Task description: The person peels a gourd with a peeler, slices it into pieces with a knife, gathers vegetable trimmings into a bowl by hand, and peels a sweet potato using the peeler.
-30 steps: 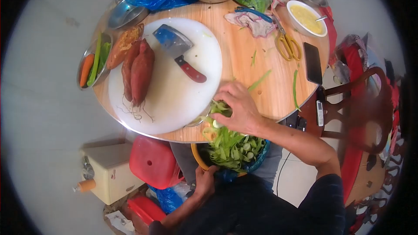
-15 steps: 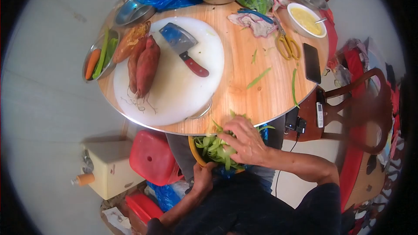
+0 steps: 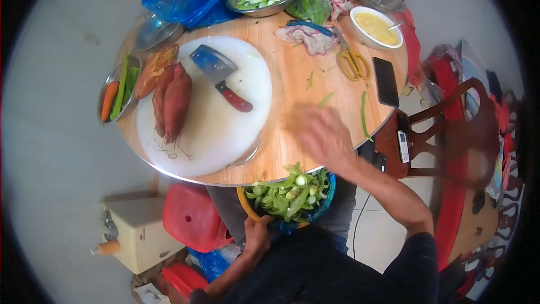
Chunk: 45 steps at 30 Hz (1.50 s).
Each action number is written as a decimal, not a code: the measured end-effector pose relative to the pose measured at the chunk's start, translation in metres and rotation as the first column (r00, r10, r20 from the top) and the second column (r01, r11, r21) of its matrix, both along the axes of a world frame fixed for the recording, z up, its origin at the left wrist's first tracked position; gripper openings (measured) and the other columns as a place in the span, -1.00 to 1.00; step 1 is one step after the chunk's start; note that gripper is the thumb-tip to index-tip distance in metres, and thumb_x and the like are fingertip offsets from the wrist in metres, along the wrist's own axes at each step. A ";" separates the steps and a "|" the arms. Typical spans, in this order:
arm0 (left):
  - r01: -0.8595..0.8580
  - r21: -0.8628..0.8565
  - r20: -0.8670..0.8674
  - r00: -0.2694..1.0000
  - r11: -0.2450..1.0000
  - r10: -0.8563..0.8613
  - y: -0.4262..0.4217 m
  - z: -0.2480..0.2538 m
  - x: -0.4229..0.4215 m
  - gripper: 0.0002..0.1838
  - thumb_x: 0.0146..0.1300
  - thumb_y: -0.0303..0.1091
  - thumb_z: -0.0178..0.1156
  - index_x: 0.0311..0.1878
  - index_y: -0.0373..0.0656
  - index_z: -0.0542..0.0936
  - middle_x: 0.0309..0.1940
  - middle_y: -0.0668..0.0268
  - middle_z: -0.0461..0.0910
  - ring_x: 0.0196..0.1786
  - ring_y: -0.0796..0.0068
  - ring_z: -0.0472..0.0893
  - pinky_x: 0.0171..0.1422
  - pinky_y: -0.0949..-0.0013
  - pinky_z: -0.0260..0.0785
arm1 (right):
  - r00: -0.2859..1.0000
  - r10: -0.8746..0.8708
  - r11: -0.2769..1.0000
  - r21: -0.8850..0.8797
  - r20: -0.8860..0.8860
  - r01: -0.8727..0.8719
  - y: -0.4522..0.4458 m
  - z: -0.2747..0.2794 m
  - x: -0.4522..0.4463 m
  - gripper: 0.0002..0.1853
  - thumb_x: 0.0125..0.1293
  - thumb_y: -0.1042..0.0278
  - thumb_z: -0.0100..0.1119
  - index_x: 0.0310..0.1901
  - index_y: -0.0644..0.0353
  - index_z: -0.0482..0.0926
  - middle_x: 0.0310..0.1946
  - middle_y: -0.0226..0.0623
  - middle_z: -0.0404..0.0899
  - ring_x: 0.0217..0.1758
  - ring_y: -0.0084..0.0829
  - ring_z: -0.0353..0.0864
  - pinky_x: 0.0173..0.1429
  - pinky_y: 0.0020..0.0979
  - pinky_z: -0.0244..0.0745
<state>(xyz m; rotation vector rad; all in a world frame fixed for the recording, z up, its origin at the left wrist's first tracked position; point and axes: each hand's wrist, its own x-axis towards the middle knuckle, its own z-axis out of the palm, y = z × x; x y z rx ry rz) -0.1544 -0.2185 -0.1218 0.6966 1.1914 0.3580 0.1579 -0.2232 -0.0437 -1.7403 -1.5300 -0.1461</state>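
Note:
My left hand (image 3: 257,232) is closed on the near left rim of a yellow basin (image 3: 242,202), held at my lap below the table edge. Green peels and trimmed ends (image 3: 292,194) fill the basin, and blue plastic shows along its right side. Over the front of the wooden table (image 3: 281,160), my right hand (image 3: 325,138) is smeared by motion, so its fingers are unclear. Close to it lie a green scrap (image 3: 326,98) and a longer green strip (image 3: 364,115).
A white cutting board (image 3: 225,141) bears a cleaver (image 3: 216,67) and sweet potatoes (image 3: 178,104). Farther back stand a bowl of cut green pieces (image 3: 264,8) and a white bowl of yellow liquid (image 3: 376,28). Yellow-handled scissors (image 3: 353,65) and a phone (image 3: 386,81) lie right.
My right hand has left the peels in the basin and moved up over the table. My left hand stays on the rim. The whole view has shifted slightly.

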 end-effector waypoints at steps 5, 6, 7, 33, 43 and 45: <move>0.000 0.012 -0.035 0.999 1.000 0.000 0.002 -0.005 -0.003 -0.62 0.27 -0.65 0.24 0.16 -0.42 0.60 0.00 0.16 0.75 -0.03 0.35 0.72 0.06 0.35 0.57 | 0.973 -0.200 0.977 -0.047 0.117 0.207 0.014 -0.015 0.018 -0.78 0.20 0.40 0.49 -0.14 0.23 0.69 -0.10 -0.11 0.58 -0.02 0.04 0.59 0.13 -0.03 0.55; 0.017 -0.011 -0.044 0.999 1.000 -0.017 0.001 -0.006 -0.004 -0.62 0.26 -0.65 0.24 0.16 -0.42 0.60 0.00 0.17 0.75 -0.02 0.36 0.71 0.08 0.35 0.56 | 0.985 -0.120 0.986 -0.097 0.124 0.132 0.007 -0.014 0.005 -0.81 0.20 0.43 0.48 -0.18 0.24 0.70 -0.15 -0.12 0.57 -0.02 0.05 0.59 0.12 -0.03 0.55; 0.017 -0.010 -0.038 0.999 1.000 -0.018 0.002 -0.006 -0.001 -0.62 0.26 -0.65 0.24 0.16 -0.42 0.60 0.00 0.17 0.75 -0.02 0.36 0.71 0.08 0.35 0.56 | 0.997 -0.019 0.987 -0.157 0.079 0.032 0.001 -0.001 -0.006 -0.86 0.23 0.41 0.43 -0.23 0.25 0.69 -0.17 -0.09 0.59 -0.03 0.06 0.59 0.10 -0.03 0.54; 0.020 -0.050 -0.028 0.999 0.999 -0.022 0.011 -0.021 0.002 -0.65 0.28 -0.59 0.24 0.14 -0.41 0.65 -0.02 0.17 0.76 -0.04 0.33 0.74 0.13 0.33 0.58 | 0.697 -0.680 0.680 -0.161 0.226 0.715 -0.031 -0.015 0.065 -0.72 0.29 0.37 0.38 -0.03 0.33 0.65 -0.07 0.07 0.56 -0.04 0.12 0.59 0.03 0.08 0.49; 0.011 -0.005 -0.044 0.999 1.000 -0.012 0.008 -0.006 0.007 -0.64 0.29 -0.59 0.22 0.16 -0.41 0.63 -0.01 0.19 0.75 0.00 0.35 0.71 0.12 0.33 0.55 | 0.970 -0.243 0.964 -0.108 0.028 0.245 0.005 -0.011 -0.069 -0.70 0.29 0.38 0.42 0.02 0.28 0.69 -0.08 -0.14 0.55 -0.04 -0.05 0.55 0.00 -0.06 0.44; 0.046 0.018 -0.048 0.998 0.999 -0.045 0.007 -0.012 0.002 -0.63 0.33 -0.50 0.20 0.18 -0.39 0.63 -0.02 0.17 0.73 -0.06 0.29 0.72 -0.02 0.27 0.59 | 0.997 -0.073 0.984 -0.166 -0.026 0.067 -0.011 -0.015 -0.092 -0.69 0.28 0.37 0.44 0.03 0.26 0.71 -0.08 -0.17 0.56 -0.04 -0.11 0.54 0.01 -0.07 0.44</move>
